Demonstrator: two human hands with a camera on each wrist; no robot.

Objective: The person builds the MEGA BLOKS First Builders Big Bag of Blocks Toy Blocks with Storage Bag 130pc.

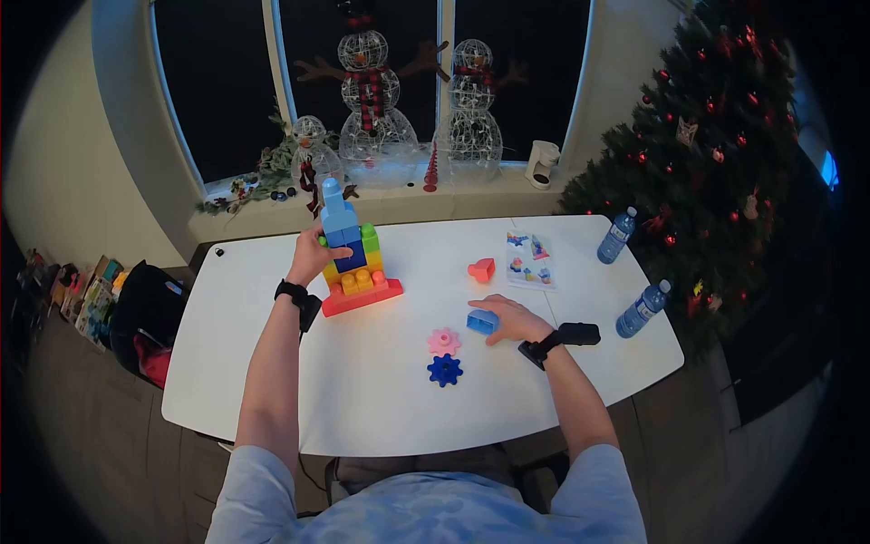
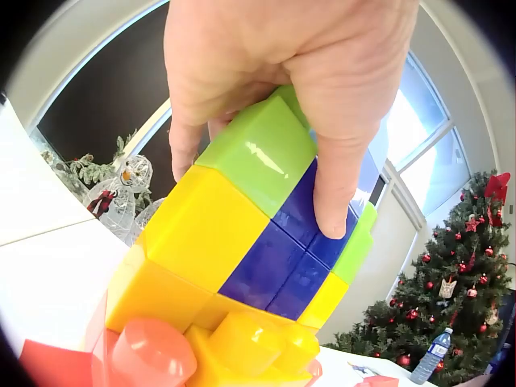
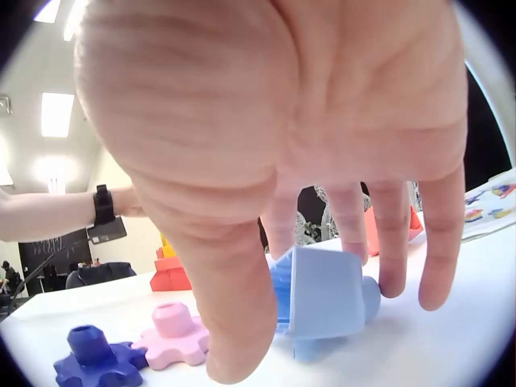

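My left hand [image 1: 313, 257] grips a tower of toy building blocks [image 1: 362, 265], its thumb pressed on a dark blue block [image 2: 270, 266] and its fingers round the far side beside a green block [image 2: 258, 153]. The tower has a red base [image 1: 385, 292], yellow blocks above it and light blue ones on top. My right hand [image 1: 517, 321] spreads over a loose light blue block [image 1: 482, 322], which lies on its side. In the right wrist view the fingers hang fairly straight behind this block [image 3: 326, 292], with the thumb in front. A pink gear-shaped piece [image 1: 444, 341] and a dark blue one [image 1: 445, 370] lie nearby.
A coral-red block [image 1: 482, 270] lies beyond my right hand, beside a printed picture sheet [image 1: 531, 261]. Two water bottles [image 1: 616, 236] stand along the right edge of the white table [image 1: 236, 363]. Wire snowmen [image 1: 370, 100] line the windowsill; a decorated tree [image 1: 689, 154] stands at right.
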